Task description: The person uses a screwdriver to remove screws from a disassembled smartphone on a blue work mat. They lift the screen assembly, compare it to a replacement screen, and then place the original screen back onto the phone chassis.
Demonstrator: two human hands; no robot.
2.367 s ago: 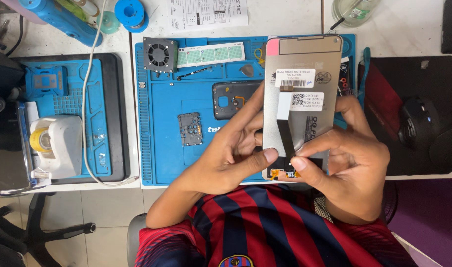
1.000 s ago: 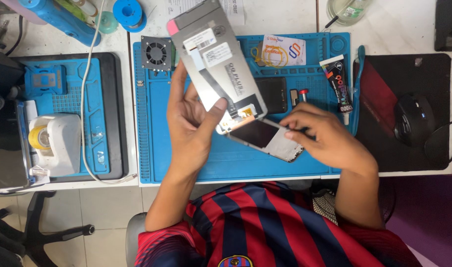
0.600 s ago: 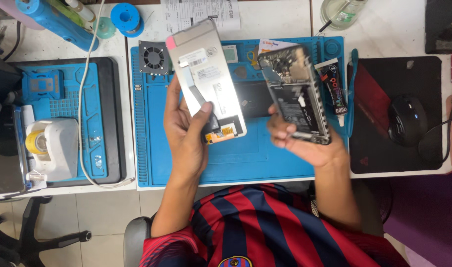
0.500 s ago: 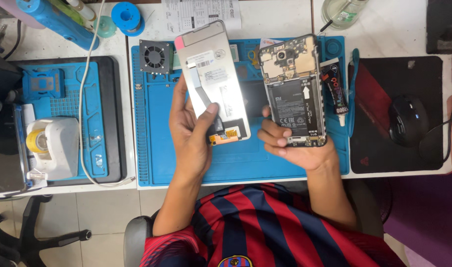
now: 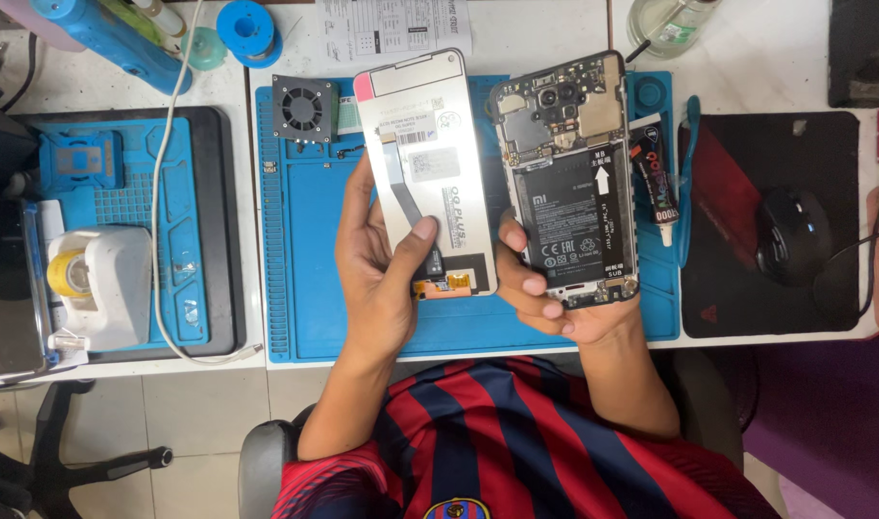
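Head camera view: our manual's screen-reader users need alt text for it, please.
Over a blue work mat, the left hand holds a replacement phone screen back side up, and the right hand holds an opened phone beside it, battery and circuit board exposed.

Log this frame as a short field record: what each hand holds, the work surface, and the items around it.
left hand: holds a replacement screen panel, back side up, thumb on its flex ribbon
right hand: holds an opened phone body, battery and circuit board exposed
relation: the two parts are side by side, above the mat
surface: blue repair mat on a white table
nearby left: small black fan, tape dispenser
nearby right: glue tube, black mouse on dark pad
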